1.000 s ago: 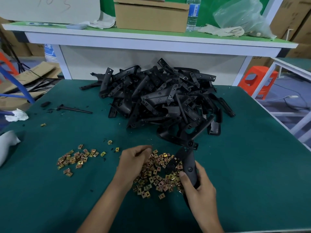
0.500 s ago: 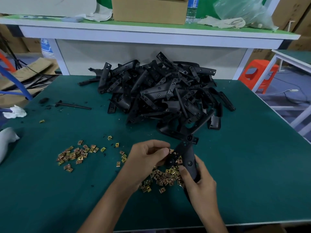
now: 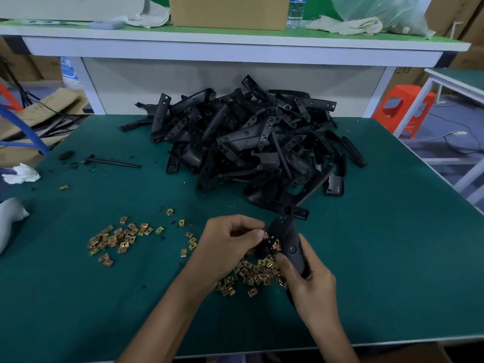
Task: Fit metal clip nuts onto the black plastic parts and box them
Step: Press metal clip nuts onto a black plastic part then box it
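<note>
My right hand grips a black plastic part upright above a pile of brass-coloured clip nuts. My left hand has its fingers curled, and its fingertips pinch a clip nut against the part's left edge. A big heap of black plastic parts lies behind my hands. A second scatter of clip nuts is on the mat to the left.
The green mat table ends at a near edge below my wrists. A black rod and white tissue lie far left. A raised shelf holds a cardboard box, a bottle and rags. An orange stool stands right.
My left hand lifted out of the clip nut pile and moved right to the black part, pinching a nut. My right hand kept its hold on the part.
</note>
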Motion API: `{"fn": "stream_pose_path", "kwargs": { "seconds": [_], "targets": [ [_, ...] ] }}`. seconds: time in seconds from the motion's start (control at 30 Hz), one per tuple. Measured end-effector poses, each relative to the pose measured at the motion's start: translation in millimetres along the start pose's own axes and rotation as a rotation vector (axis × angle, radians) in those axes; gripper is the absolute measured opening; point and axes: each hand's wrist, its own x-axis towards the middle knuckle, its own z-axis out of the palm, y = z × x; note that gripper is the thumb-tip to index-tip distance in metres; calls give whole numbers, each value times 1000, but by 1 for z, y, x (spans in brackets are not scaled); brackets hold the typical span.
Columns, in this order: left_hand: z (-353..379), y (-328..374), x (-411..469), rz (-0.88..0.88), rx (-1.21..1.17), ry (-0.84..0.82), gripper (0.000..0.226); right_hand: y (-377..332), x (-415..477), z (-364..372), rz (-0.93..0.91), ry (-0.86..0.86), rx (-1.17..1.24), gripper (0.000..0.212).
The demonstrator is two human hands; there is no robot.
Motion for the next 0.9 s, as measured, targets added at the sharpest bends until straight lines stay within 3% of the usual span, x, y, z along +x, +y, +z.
{"fn": "stream_pose_path", "kwargs": {
  "seconds": [0.23, 0.37, 0.47, 0.53, 0.63, 0.9],
  "targets": [
    [6, 2, 4, 34, 110, -72, 15, 4, -1, 1, 5, 24, -10, 52],
    [8, -15, 5, 78, 135, 45, 9, 3, -3, -1, 16, 71, 2, 42],
    [-11, -30, 18, 197, 566, 251, 18, 0, -2, -3, 39, 140, 57, 40],
    [-24, -38, 29, 167, 906, 179, 35, -2, -2, -4, 56, 127, 70, 38],
    [-25, -45, 35, 75, 1099, 6, 46, -3, -2, -3, 52, 93, 49, 39],
    [-25, -41, 45, 127, 885, 72, 8, -7, -3, -3, 19, 90, 46, 39]
  ]
}}
